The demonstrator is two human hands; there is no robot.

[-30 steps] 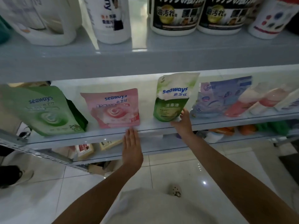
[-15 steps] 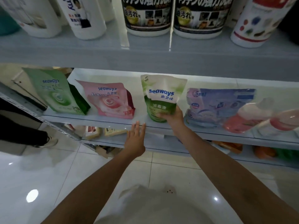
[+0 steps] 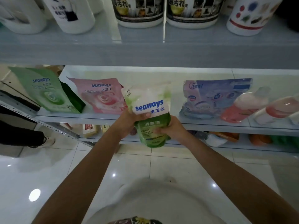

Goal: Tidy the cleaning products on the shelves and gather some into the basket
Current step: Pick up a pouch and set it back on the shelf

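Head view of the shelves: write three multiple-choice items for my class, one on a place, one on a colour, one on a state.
1. Where does the pink pouch stand?
A on the floor
B on the shelf, right of the large green pouch
C among the top-shelf bottles

2. What colour is the lower half of the lifted seaways pouch?
A blue
B red
C green

3. How is that pouch held?
A by both hands
B by one hand
C not at all

1 B: it stands beside the large green pouch.
2 C: green under a white top.
3 A: the left hand and the right hand both grip it.
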